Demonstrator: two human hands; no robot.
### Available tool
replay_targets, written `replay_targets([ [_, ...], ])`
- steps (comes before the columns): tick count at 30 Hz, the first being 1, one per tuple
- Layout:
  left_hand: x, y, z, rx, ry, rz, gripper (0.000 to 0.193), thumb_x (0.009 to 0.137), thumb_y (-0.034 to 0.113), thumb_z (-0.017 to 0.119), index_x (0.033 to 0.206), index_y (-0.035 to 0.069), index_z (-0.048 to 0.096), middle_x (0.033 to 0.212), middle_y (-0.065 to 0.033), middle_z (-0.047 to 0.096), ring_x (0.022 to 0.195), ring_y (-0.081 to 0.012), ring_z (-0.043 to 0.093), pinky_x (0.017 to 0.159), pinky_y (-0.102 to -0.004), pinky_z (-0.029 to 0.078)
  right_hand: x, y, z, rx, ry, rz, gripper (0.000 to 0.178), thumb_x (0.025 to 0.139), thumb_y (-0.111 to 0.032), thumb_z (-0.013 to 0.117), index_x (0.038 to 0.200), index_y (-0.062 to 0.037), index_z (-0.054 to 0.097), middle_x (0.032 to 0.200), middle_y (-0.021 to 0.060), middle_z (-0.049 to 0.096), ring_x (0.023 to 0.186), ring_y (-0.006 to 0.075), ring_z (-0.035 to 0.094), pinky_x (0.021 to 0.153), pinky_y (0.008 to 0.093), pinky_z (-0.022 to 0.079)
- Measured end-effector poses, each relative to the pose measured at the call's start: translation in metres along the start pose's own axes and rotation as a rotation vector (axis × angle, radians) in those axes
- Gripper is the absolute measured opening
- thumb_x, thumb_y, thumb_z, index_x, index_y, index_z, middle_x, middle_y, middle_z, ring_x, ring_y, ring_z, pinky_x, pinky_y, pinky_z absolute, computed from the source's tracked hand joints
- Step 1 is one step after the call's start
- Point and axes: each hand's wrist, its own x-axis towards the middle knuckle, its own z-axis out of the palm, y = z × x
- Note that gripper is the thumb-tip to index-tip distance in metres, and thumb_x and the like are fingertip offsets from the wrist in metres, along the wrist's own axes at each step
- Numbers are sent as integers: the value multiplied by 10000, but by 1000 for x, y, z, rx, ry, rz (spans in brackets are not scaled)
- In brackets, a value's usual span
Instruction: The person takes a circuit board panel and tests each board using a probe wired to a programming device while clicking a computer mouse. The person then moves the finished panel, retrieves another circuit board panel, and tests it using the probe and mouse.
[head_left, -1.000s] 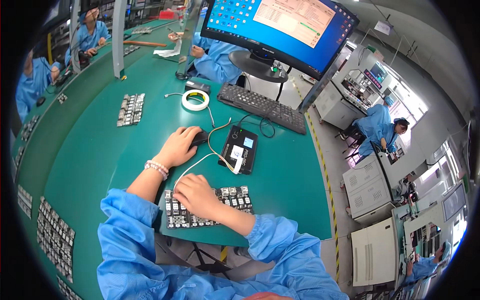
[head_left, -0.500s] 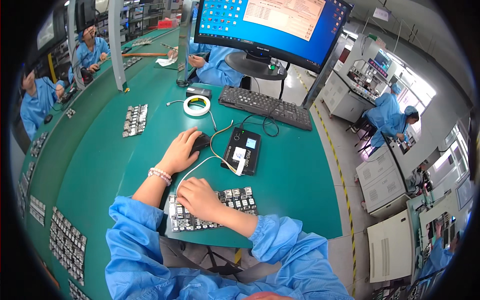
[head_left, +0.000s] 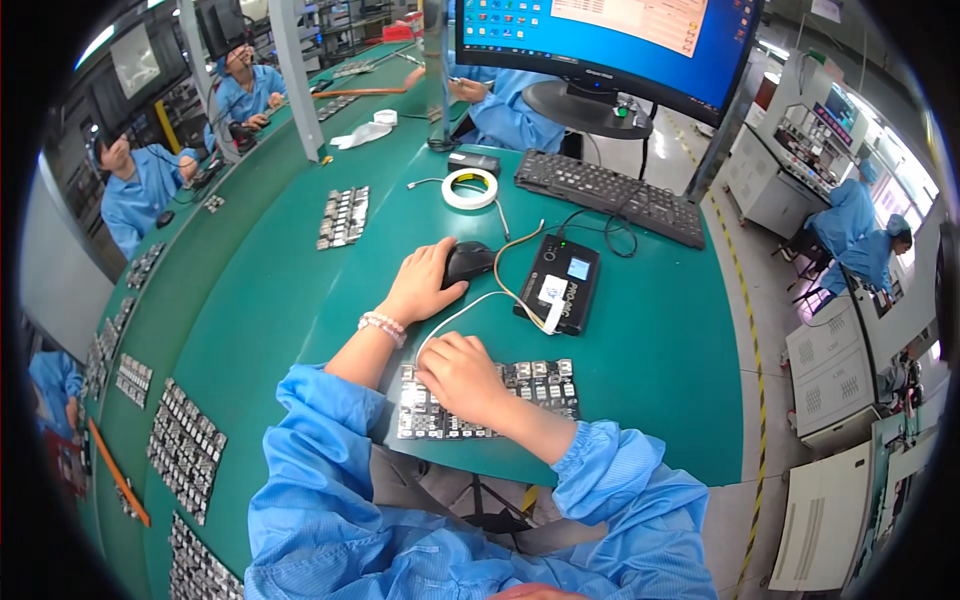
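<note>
I have the left hand (head_left: 425, 284) cupping the mouse (head_left: 470, 262), the right hand (head_left: 460, 375) pinching the cable (head_left: 466, 308); slipping could scratch the boards (head_left: 545, 385).

A worker in a light-blue work gown of finely checked fabric (head_left: 470, 565) is seen at the near side of the scene. The loose left sleeve (head_left: 325, 410) bunches in deep folds below the elbow; the matching right sleeve (head_left: 630, 480) ends in a gathered, ruffled cuff (head_left: 575, 447). A pale-pink and whitish bracelet of round beads (head_left: 385, 326) circles the left wrist. The left grip (head_left: 425, 282) and right grip (head_left: 462, 375) are bare.
</note>
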Motion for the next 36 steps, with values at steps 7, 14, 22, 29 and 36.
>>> replay_targets([
  [7,2,3,0,-17,-27,-16,760,804,311,715,1411,21,360,1283,-245,547,1210,-389,506,1044,-449,385,-2,2,0,-3,-10,10,121,827,-169,692,850,-70,625,972,35,635,971,233,572,809,384,420],
  [14,1,2,-1,-21,-18,-8,769,810,314,713,1417,8,354,1285,-246,545,1208,-387,504,1046,-444,383,-1,1,-1,-3,-4,-6,124,826,-165,695,856,-65,629,967,29,635,957,230,574,796,379,420],
  [22,0,1,-1,-12,-23,-6,771,815,321,709,1418,1,350,1286,-247,542,1207,-385,502,1050,-440,378,-2,1,0,-3,15,-10,120,826,-161,695,859,-63,633,957,28,631,951,227,575,791,378,419],
  [29,5,4,0,-26,-12,3,769,792,298,734,1401,8,366,1194,-275,576,1119,-426,544,980,-465,433,-3,1,-2,-17,18,24,127,823,-166,695,866,-63,635,957,34,631,960,230,573,810,383,424],
  [36,7,-1,3,-27,-1,17,744,791,270,738,1387,-6,388,1227,-272,568,1124,-429,543,975,-472,434,-4,6,10,-45,38,3,136,841,-200,662,889,-81,616,960,39,601,975,239,548,820,388,418],
])
